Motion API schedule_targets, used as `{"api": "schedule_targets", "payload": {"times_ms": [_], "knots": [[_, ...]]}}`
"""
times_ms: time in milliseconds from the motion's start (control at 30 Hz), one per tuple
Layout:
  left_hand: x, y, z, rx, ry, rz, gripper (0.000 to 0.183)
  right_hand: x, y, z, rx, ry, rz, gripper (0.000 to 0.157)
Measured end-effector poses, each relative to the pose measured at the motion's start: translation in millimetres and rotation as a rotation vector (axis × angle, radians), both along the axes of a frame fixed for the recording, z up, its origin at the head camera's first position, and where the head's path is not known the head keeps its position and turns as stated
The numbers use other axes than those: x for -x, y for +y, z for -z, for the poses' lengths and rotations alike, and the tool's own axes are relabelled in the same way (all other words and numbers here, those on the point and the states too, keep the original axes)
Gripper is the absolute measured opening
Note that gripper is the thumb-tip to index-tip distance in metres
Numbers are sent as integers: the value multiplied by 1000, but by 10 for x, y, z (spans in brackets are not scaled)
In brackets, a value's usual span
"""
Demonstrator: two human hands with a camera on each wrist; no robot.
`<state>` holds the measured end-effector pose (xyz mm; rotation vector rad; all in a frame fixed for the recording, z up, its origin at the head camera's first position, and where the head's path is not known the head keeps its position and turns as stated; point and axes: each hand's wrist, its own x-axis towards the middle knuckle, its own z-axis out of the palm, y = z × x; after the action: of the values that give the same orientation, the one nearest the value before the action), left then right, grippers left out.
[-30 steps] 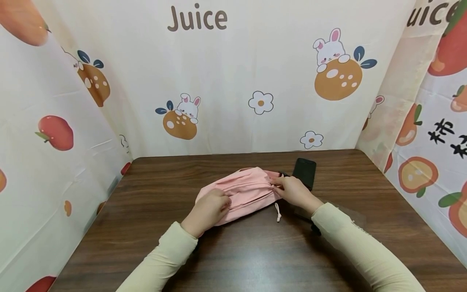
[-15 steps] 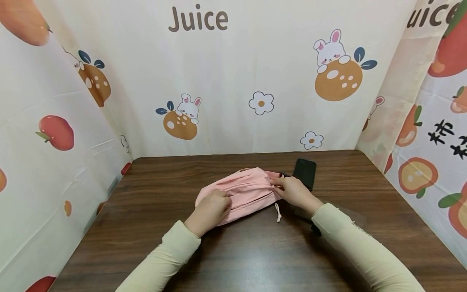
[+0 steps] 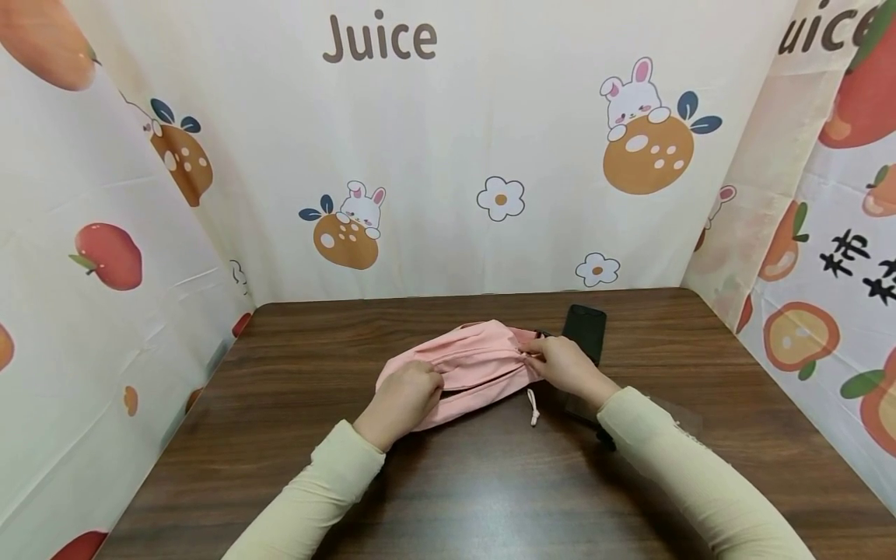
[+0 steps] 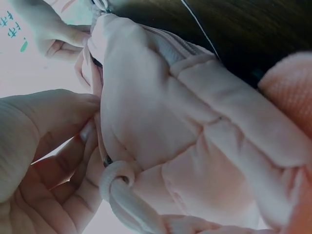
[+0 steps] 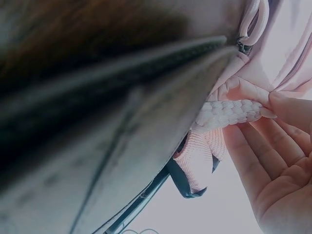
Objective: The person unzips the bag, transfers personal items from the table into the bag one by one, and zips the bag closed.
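Note:
A pink waist bag (image 3: 483, 354) lies on the table, with a narrow dark slit along its zipped pocket. My left hand (image 3: 402, 397) pinches the fabric edge at the left part of that slit; in the left wrist view, thumb and fingers meet at the edge, just above a looped zipper cord (image 4: 136, 207). My right hand (image 3: 567, 365) pinches the bag's right end. A white braided cord (image 5: 234, 113) runs into the fingers there in the right wrist view. Another pale cord pull (image 3: 533, 408) hangs from the bag's front side onto the table.
A black phone (image 3: 586, 325) lies just behind my right hand. Under the right forearm are a dark, partly hidden item (image 3: 581, 410) and a black piece (image 3: 606, 441). Patterned curtains (image 3: 434, 155) stand behind the table and at both sides.
The pocket slit gapes a little wider and looks darker. My left hand has shifted slightly to the right since the earliest frame; my right hand keeps almost the same place.

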<state>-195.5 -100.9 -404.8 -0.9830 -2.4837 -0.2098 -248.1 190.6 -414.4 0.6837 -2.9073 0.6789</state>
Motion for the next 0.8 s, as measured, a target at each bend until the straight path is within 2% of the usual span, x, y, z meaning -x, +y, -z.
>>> {"api": "schedule_targets", "payload": {"times_ms": [267,533,667,800], "knots": [[20,-20,-38,-120,-105,-27,14,62,-10,-15,-2,-11,4,25],[48,-26,-77,-207,-164,-41,12,118,-12,-20,-22,-9,21,26],[62,-27,-95,-272,-214,-58,10,113,-4,-35,-18,-40,17,29],[67,-24,-101,-298,-219,-78,9,90,32,-65,7,-80,15,34]]}}
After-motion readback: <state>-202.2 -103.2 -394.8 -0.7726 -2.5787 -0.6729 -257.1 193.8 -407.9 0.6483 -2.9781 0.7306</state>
